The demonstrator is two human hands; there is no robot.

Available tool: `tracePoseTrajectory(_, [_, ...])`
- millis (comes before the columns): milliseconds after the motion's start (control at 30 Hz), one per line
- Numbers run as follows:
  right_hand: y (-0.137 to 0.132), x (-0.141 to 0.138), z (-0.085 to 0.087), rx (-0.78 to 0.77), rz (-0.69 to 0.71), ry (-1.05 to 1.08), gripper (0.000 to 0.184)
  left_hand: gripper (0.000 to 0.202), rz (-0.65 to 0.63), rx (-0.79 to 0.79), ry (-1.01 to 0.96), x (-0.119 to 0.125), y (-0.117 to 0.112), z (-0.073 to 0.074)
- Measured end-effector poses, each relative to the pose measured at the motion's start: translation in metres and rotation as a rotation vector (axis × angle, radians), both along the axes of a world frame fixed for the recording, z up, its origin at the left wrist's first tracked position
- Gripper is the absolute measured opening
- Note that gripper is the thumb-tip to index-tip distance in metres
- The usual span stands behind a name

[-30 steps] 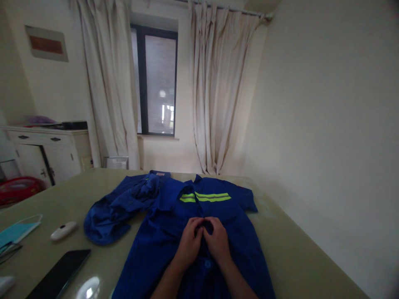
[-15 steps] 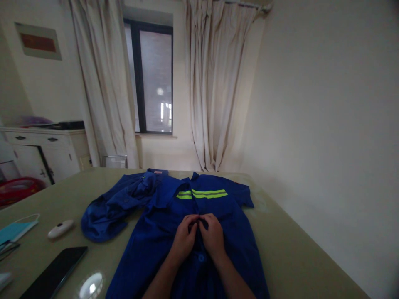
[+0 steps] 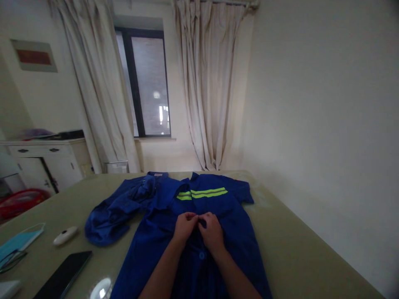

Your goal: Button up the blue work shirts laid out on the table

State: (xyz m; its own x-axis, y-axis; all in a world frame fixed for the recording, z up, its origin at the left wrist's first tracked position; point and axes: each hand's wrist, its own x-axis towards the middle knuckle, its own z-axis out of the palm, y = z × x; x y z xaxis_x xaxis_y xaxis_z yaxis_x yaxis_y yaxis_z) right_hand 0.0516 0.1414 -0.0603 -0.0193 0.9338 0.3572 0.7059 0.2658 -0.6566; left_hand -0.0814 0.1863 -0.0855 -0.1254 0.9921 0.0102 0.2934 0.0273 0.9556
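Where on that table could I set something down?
The broadest bare tabletop lies between the blue shirt and the right-hand wall. A smaller patch is beyond the white oval object, left of the crumpled blue cloth. Near left is crowded: face mask, phone. Left hand and right hand occupy the shirt's middle.

Your left hand (image 3: 184,228) and right hand (image 3: 212,233) are bare. Your left wrist (image 3: 178,244) and right wrist (image 3: 220,251) are likewise uncovered. Note that your left forearm (image 3: 162,270) and right forearm (image 3: 235,275) are bare along their visible length, to the lower edge of the view. Each forearm has a smooth, rounded outline and narrows toward the wrist. Your fingernails are too small and dim to make out.
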Motion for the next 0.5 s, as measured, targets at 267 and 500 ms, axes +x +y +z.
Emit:
tracePoseTrajectory(267, [-0.002, 0.001, 0.003, 0.009, 0.016, 0.021, 0.023, 0.020, -0.020, -0.025, 0.154, 0.002, -0.007, 0.014])
tracePoseTrajectory(500, [-0.004, 0.000, 0.007, 0.047, 0.011, 0.041, 0.023, 0.019, 0.022, 0.111, 0.292, 0.013, -0.035, 0.022])
